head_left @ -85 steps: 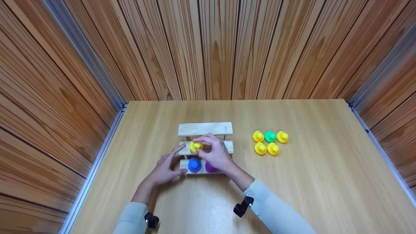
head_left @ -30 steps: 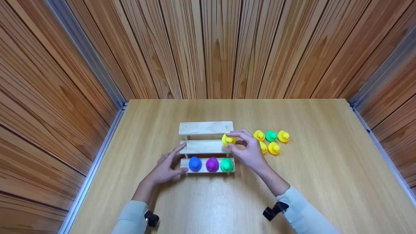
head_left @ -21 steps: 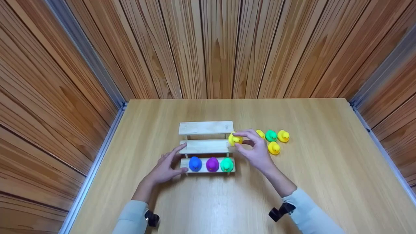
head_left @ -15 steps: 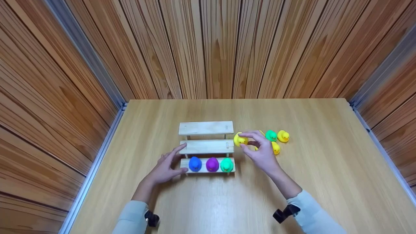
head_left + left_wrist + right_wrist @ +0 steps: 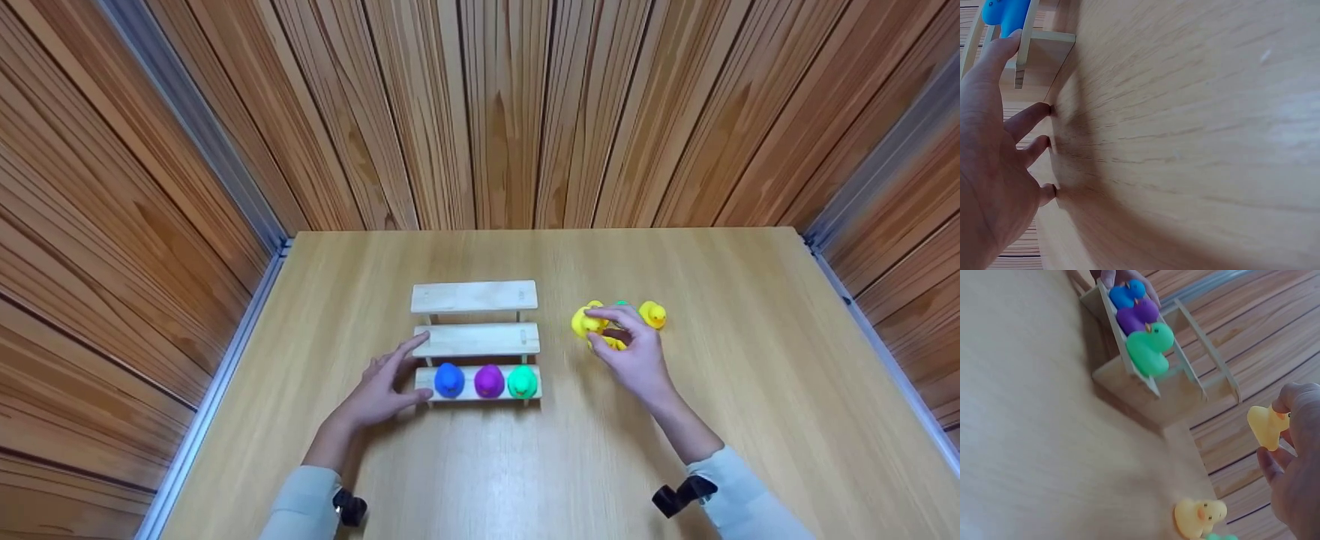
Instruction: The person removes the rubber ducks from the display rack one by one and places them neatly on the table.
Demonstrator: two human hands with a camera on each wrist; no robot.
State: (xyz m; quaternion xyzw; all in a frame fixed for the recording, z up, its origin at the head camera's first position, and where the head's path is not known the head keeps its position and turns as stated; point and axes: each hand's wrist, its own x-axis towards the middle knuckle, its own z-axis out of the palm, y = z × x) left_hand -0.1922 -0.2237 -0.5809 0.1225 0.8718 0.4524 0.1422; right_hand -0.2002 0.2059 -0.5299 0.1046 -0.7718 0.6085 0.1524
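Note:
A yellow rubber duck [image 5: 1265, 427] is pinched between the thumb and fingers of my right hand [image 5: 637, 356], raised above the table to the right of the stand. My left hand [image 5: 381, 394] rests at the left end of the three-step wooden stand [image 5: 474, 296]. Its thumb touches the front step, and in the left wrist view its other fingertips reach down to the tabletop, spread apart. On the front step sit a blue duck [image 5: 449, 380], a purple duck [image 5: 489, 381] and a green duck [image 5: 523, 382] in a row. The middle and top steps are bare.
More ducks stand on the table [image 5: 480, 465] at the right, partly hidden behind my right hand; one yellow duck [image 5: 652, 315] shows fully. Wood-panelled walls [image 5: 495, 112] close off the back and both sides.
My right hand has carried the yellow duck along the middle step and off its right end, over to the other ducks. The left hand has stayed in place.

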